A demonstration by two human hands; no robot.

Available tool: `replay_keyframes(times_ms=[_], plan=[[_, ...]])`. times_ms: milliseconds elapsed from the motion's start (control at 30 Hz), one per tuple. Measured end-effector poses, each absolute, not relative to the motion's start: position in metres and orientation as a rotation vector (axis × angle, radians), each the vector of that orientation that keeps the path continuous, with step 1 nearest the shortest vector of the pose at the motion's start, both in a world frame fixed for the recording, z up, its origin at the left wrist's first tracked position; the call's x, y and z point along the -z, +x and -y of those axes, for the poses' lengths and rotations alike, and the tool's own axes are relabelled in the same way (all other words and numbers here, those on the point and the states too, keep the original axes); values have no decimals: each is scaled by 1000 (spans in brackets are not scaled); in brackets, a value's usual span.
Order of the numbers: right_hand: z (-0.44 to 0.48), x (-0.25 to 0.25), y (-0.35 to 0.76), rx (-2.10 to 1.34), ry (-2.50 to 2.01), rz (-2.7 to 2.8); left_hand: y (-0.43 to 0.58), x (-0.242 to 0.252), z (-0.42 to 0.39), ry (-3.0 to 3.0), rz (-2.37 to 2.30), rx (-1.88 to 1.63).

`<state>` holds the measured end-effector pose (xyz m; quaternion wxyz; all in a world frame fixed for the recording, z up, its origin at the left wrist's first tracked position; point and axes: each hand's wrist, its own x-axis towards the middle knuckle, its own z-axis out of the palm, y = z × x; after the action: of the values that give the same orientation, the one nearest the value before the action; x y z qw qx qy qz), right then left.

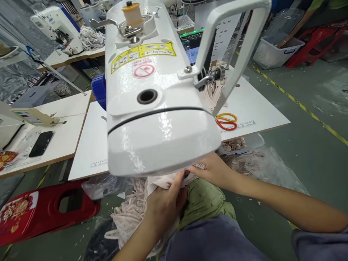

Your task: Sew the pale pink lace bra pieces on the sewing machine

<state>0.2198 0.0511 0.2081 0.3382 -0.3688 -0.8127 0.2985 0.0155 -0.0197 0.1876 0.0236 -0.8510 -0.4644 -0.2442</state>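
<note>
The white head of a sewing machine (163,145) fills the middle of the view and hides its needle area. Just below its front end, my left hand (164,203) pinches a pale beige fabric piece (159,182) between thumb and fingers. Close by on the right, my right hand (213,170) is closed on the same fabric, where a lacy bit shows; its fingertips are partly hidden under the machine. A heap of beige lace-edged garments (130,214) hangs below and left of my left hand. Red-and-yellow-handled scissors (227,121) lie on the machine table (258,108).
A red stool (49,208) stands at the lower left. On the neighbouring table lies a black phone (41,144). Beige strips in a plastic bin (251,141) sit under the table's right edge. A clear box (274,52) rests on the floor, near a person's arm (296,27).
</note>
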Motion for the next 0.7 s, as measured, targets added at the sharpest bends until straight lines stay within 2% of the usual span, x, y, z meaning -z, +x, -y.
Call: replay_keyframes(times_ms=[100,300,433,533,700], plan=[[-46,-203,221,-617,-885,2104,18,-187,24,-2619,1455,717],[-42,-195,223,-76,-700,2167,5,-192,20,-2764,1438,739],[-39,-198,224,65,-726,2192,-10,-195,10,-2920,1280,705],[-32,-196,226,-134,-847,2210,-10,-198,7,-2870,1302,676],[-42,-183,220,-1041,-1098,1931,7,-206,15,-2777,1454,631]])
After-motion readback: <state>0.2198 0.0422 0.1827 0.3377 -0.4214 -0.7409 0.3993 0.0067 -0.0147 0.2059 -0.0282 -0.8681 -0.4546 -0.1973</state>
